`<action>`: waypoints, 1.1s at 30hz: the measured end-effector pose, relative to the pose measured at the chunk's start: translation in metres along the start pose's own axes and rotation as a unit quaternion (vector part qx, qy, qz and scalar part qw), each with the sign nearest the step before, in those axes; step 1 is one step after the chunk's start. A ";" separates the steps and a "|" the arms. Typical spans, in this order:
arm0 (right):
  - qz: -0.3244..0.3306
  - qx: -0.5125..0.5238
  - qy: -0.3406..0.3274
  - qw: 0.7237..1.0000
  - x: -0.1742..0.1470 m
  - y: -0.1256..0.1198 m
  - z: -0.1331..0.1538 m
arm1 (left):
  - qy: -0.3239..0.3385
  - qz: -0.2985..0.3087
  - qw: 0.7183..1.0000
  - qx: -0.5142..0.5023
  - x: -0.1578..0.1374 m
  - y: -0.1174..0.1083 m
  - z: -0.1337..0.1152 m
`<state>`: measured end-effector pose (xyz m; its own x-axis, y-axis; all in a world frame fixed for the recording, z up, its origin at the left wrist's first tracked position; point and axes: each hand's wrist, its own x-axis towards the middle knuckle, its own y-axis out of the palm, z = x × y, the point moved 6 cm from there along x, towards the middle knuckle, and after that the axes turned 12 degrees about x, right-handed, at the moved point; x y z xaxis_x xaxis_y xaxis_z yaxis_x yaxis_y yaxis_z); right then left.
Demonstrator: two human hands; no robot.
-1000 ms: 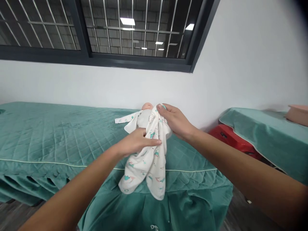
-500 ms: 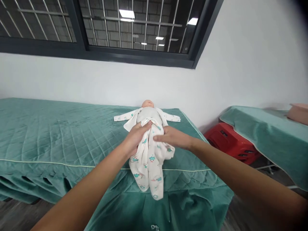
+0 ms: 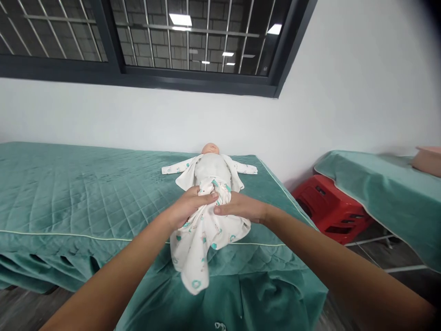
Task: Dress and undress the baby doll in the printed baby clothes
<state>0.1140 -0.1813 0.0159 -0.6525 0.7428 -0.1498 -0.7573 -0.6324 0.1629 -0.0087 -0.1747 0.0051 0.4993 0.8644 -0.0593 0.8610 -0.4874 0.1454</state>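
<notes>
A baby doll [image 3: 211,148] lies on its back on the green quilted bed, head toward the wall. Its white printed jacket [image 3: 188,177] is spread beneath it, sleeves out to both sides. White printed baby pants [image 3: 206,234] cover its lower body, with the legs hanging over the bed's front edge. My left hand [image 3: 189,204] grips the pants on the left side, thumb on top. On the right side my right hand [image 3: 241,207] holds the same cloth, thumb across the front. Both hands hide the doll's hips and legs.
The green bed [image 3: 86,193] stretches far to the left against the white wall [image 3: 138,115]. To the right, a red plastic stool [image 3: 330,207] stands under a green-draped table [image 3: 389,193] bearing a pinkish box [image 3: 427,161]. A dark-framed window [image 3: 193,82] is above.
Both hands have moved down, away from the doll's belly, with the pants. More of the waist shows, and the pant legs have swung left and spread apart.
</notes>
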 end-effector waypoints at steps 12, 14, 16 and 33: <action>-0.170 0.184 -0.061 0.966 -0.001 -0.036 -0.004 | -0.039 0.107 0.993 0.012 -0.005 0.025 0.027; -0.131 0.175 -0.015 0.976 -0.009 -0.030 -0.017 | -0.022 0.055 0.998 -0.011 -0.002 0.017 0.030; -0.062 0.158 0.034 0.985 -0.017 -0.020 -0.033 | -0.008 -0.006 0.999 -0.036 0.002 0.008 0.034; -0.175 0.251 -0.040 0.951 -0.036 -0.046 -0.048 | -0.065 0.045 0.997 0.002 -0.004 0.033 0.033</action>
<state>0.1708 -0.1895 -0.0330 -0.3436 0.9156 -0.2088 -0.8066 -0.1738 0.5650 0.0214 -0.1982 -0.0227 0.5828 0.7938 -0.1739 0.8123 -0.5632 0.1512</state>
